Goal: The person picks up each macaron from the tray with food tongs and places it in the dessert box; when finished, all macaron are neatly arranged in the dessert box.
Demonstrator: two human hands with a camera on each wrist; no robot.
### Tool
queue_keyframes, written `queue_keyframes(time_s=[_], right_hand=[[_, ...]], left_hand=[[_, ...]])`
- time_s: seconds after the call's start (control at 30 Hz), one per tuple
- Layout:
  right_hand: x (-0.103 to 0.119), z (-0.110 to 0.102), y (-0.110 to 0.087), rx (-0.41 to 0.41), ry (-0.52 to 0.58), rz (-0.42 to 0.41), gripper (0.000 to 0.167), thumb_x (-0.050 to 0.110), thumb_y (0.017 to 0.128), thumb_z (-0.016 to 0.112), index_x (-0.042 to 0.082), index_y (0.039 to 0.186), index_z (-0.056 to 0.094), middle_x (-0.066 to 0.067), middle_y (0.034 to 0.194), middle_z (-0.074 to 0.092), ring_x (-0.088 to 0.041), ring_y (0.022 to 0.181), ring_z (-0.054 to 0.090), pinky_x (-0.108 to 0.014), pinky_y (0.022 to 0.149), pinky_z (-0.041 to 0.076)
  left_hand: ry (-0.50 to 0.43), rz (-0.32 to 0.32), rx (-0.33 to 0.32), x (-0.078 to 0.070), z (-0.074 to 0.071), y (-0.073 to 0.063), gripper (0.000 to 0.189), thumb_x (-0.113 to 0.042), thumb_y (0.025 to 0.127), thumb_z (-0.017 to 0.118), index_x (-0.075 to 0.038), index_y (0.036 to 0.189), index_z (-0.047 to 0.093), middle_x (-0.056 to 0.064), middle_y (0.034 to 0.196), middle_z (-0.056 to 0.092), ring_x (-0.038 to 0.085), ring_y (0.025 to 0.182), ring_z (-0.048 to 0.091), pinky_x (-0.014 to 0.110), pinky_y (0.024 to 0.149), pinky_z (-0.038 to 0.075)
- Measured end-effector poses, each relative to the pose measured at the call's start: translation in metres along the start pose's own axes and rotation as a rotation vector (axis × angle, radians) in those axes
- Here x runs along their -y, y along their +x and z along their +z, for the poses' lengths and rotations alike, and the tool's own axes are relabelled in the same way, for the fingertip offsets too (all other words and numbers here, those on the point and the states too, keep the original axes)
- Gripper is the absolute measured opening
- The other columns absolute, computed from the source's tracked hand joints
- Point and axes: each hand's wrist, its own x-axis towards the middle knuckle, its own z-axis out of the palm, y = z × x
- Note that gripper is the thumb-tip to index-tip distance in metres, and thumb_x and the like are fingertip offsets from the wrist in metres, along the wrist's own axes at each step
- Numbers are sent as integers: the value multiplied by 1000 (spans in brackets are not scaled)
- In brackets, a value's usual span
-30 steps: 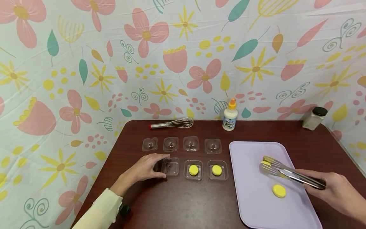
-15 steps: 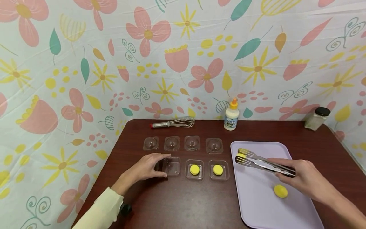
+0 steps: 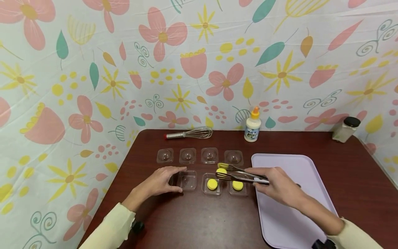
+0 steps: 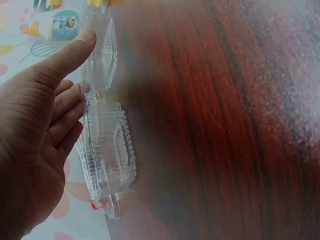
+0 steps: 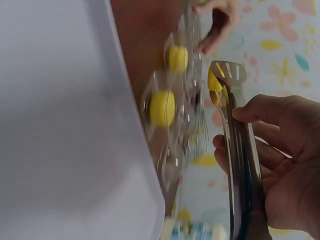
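My right hand (image 3: 280, 185) grips a pair of metal serving tongs (image 3: 244, 180), whose ends pinch a yellow macaron (image 5: 214, 82). In the head view the tongs reach left over two clear plastic boxes, each with a yellow macaron inside: the middle box (image 3: 205, 190) and the right one (image 3: 245, 191). At the row's left end, my left hand (image 3: 157, 183) spreads thumb and fingers around the left side of a third clear box (image 3: 188, 181), with nothing inside it. The left wrist view shows its fingertips right at that box's wall (image 4: 107, 150).
Several clear domed lids (image 3: 188, 156) lie in a row behind the boxes. Farther back are a whisk (image 3: 189, 134), a white squeeze bottle (image 3: 252, 128) and a black-capped jar (image 3: 346, 130). A pale purple tray (image 3: 280, 221) stands at the right, partly under my right forearm.
My right hand has carried the tongs and macaron leftward from the tray to above the boxes. The other tray macaron is now hidden behind my arm. My left hand stays in place.
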Motion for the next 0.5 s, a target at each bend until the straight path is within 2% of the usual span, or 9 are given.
queue_keyframes(time_s=[0.1, 0.2, 0.5], right_hand=[[9, 16, 14, 56, 23, -7, 50, -11, 83, 76, 6, 130, 76, -11, 120, 77, 3, 58, 40, -22, 53, 42], [15, 32, 27, 98, 49, -19, 50, -11, 85, 75, 5, 132, 74, -13, 125, 75, 7, 51, 30, -21, 50, 39], [24, 62, 55, 95, 58, -67, 48, -10, 84, 73, 3, 130, 75, -13, 123, 76, 11, 46, 27, -19, 45, 37]], left_hand=[[1, 2, -1, 0, 0, 0, 82, -43, 84, 92, -12, 153, 59, 3, 145, 66, 23, 133, 62, 48, 109, 51], [4, 0, 0, 0, 0, 0, 82, -43, 84, 91, -12, 153, 58, 3, 145, 66, 23, 133, 62, 48, 109, 51], [-2, -8, 6, 0, 0, 1, 82, -42, 84, 92, -11, 153, 58, 6, 146, 65, 24, 133, 62, 48, 108, 52]])
